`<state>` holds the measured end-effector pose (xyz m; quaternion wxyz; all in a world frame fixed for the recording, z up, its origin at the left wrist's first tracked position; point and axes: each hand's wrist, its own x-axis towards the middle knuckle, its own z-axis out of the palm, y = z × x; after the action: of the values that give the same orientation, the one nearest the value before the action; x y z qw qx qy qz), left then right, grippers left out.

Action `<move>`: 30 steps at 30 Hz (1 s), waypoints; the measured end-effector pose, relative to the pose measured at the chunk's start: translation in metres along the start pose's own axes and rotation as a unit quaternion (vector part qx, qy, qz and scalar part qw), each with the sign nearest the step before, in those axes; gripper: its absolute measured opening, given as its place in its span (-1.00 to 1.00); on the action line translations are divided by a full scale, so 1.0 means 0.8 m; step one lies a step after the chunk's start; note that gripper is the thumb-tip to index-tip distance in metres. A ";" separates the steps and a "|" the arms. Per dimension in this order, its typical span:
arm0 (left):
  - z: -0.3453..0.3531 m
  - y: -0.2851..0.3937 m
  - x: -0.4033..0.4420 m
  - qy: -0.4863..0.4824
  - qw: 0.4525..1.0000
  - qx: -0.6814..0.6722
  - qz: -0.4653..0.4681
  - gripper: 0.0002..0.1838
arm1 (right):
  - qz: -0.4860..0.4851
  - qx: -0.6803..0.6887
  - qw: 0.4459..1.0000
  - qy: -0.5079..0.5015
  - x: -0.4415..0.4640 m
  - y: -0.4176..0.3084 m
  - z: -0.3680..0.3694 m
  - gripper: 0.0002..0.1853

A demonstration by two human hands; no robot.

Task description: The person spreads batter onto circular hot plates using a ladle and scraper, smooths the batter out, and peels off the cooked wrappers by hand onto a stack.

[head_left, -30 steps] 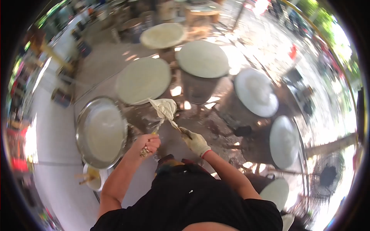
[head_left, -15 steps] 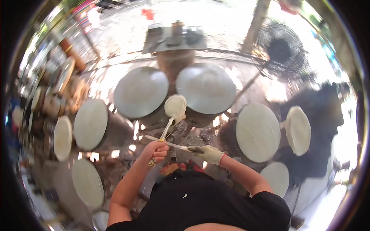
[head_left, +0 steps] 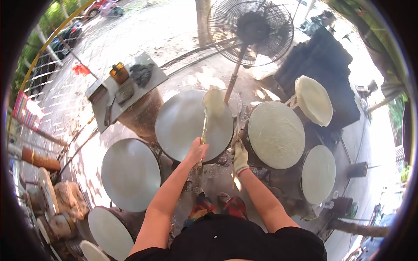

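Note:
My left hand (head_left: 198,151) is closed around the handle of a long ladle (head_left: 204,126). Pale batter (head_left: 214,102) coats the ladle's head, which is over the far part of a bare round griddle (head_left: 178,124). My right hand (head_left: 240,158), in a pale work glove, grips a long thin flat stick (head_left: 237,126) that points away from me, between that griddle and the one on its right. On this right griddle (head_left: 276,135) lies a pale, wet-looking round sheet. Another bare griddle (head_left: 130,174) stands to the left.
Pale round sheets cover a far-right griddle (head_left: 318,175) and a lower-left griddle (head_left: 111,233). A pale disc (head_left: 313,101) sits at upper right near dark corrugated sheeting (head_left: 320,61). Beyond stand a large fan (head_left: 252,28) and a small table (head_left: 152,80) with a jar.
My view has swung right. The ladle has moved from between the two bare griddles to above one of them. The stick, earlier slanting across under the ladle, now points forward.

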<state>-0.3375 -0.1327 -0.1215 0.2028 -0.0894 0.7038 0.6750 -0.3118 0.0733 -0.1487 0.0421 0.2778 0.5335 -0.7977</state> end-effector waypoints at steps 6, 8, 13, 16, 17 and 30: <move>-0.050 -0.055 0.071 0.121 0.921 0.339 0.145 -0.76 | -0.116 -0.465 0.872 0.094 -0.002 0.054 0.000 -0.55; -0.072 -0.038 0.078 0.127 0.906 0.378 0.139 -0.75 | -0.069 -0.456 0.884 0.079 0.001 0.044 0.020 -0.55; -0.128 -0.013 0.095 0.135 0.868 0.470 0.088 -0.74 | -0.033 -0.193 0.981 -0.007 0.048 0.040 0.077 -0.55; -0.161 -0.002 0.086 0.130 0.861 0.479 0.107 -0.74 | -0.064 -0.201 0.976 0.045 0.047 0.058 0.069 -0.55; -0.169 -0.006 0.083 0.128 0.861 0.478 0.119 -0.74 | -0.009 -0.299 0.951 0.077 0.038 0.067 0.069 -0.58; -0.219 0.008 0.046 0.177 0.844 0.505 0.037 -0.71 | 0.039 -0.229 0.972 -0.040 0.038 0.030 0.156 -0.68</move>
<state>-0.4023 -0.2997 -0.1291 0.0667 -0.0665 0.9741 0.2055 -0.3781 -0.0389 -0.1486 0.1565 0.2490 0.6885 -0.6630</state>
